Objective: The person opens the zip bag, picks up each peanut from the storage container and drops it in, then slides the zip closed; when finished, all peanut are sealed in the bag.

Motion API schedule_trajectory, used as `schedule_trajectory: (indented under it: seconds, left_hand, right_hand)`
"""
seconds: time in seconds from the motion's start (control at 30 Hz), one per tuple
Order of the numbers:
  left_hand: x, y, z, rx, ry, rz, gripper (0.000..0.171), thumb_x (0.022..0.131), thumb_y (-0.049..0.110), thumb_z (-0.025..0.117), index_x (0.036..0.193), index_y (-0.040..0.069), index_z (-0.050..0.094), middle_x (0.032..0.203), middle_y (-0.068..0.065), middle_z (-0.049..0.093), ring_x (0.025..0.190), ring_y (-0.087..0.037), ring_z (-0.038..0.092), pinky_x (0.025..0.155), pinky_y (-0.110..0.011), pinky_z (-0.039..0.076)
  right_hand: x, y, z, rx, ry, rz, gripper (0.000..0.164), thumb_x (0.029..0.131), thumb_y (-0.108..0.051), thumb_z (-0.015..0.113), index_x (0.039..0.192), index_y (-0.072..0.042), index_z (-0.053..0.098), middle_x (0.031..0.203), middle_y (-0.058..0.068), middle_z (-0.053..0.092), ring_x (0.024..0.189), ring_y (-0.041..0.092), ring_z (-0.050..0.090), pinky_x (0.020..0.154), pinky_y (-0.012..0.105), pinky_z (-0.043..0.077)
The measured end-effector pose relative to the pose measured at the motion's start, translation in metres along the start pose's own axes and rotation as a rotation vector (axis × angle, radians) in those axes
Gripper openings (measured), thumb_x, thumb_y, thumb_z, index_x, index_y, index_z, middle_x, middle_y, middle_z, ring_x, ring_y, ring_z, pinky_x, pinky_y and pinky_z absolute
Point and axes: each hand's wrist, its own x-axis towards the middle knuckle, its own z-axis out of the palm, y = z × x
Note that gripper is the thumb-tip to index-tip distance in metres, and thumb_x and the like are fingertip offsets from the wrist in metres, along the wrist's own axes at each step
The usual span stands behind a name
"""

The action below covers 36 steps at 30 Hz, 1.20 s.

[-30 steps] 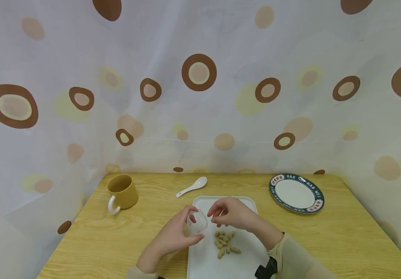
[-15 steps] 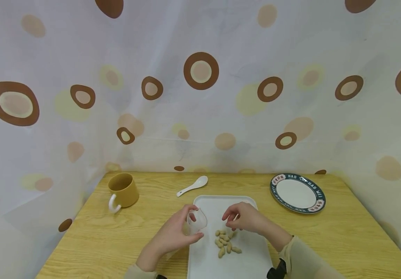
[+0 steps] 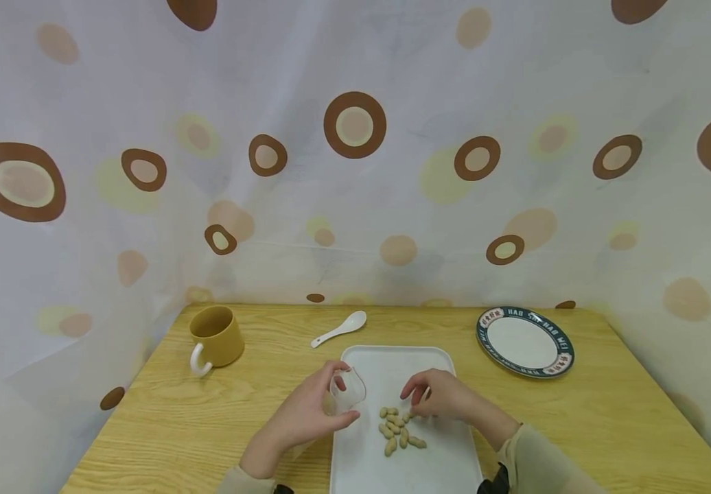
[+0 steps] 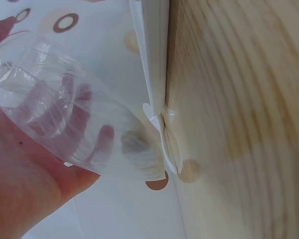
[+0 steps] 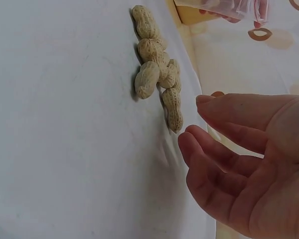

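My left hand (image 3: 306, 418) holds a clear plastic zip bag (image 4: 74, 109) with a thin red line at its mouth, which gapes toward the right. A blurred brownish lump (image 4: 134, 143) shows through the lower end of the bag. On the white tray (image 3: 346, 466) lies a loose pile of several unshelled peanuts (image 3: 391, 429). My right hand (image 3: 442, 394) is over the tray, at the pile's far right side. Its thumb and fingers are bent but apart, with nothing between them, and the fingertips are close to the nearest peanut (image 5: 173, 109).
A white spoon (image 3: 340, 329) lies behind the tray on the wooden table (image 3: 578, 439). Far left stands a yellow mug (image 3: 216, 336) with a white handle. A white plate with a dark green patterned rim (image 3: 488, 350) sits at the back right. A spotted curtain (image 3: 355, 206) surrounds the table.
My right hand has moved from beside the bag's mouth, rightward and down toward the peanuts. My left hand and the bag have stayed nearly still.
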Motion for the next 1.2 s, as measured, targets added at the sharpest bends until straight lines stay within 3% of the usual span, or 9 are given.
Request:
schedule_trajectory:
  seconds: [0.47,0.93,1.2]
  left_hand:
    - [0.000,0.002,-0.001,-0.005,-0.004,0.005,0.064,0.085,0.043,0.075,0.135,0.016,0.045,0.107,-0.002,0.061,0.093,-0.013,0.053,0.082,-0.035,0.046]
    - [-0.003,0.000,-0.001,-0.014,-0.001,0.000,0.065,0.084,0.043,0.075,0.134,0.014,0.045,0.108,-0.006,0.062,0.093,-0.015,0.052,0.081,-0.034,0.045]
    - [-0.003,0.001,-0.001,-0.021,-0.003,-0.009,0.064,0.084,0.041,0.076,0.133,0.016,0.045,0.109,-0.006,0.063,0.094,-0.015,0.052,0.082,-0.034,0.045]
  right_hand:
    - [-0.001,0.005,0.003,-0.055,-0.008,-0.004,0.016,0.079,-0.001,0.077,0.093,-0.008,0.071,0.077,0.000,0.059,0.069,0.015,0.053,0.060,0.025,0.044]
    - [-0.003,0.012,0.007,-0.064,0.018,-0.035,0.007,0.079,-0.001,0.075,0.081,-0.005,0.071,0.070,-0.002,0.058,0.065,0.012,0.051,0.057,0.021,0.042]
    - [-0.003,0.009,0.004,-0.040,0.040,0.008,0.005,0.083,-0.005,0.075,0.084,-0.008,0.070,0.075,-0.001,0.061,0.067,0.013,0.054,0.059,0.023,0.045]
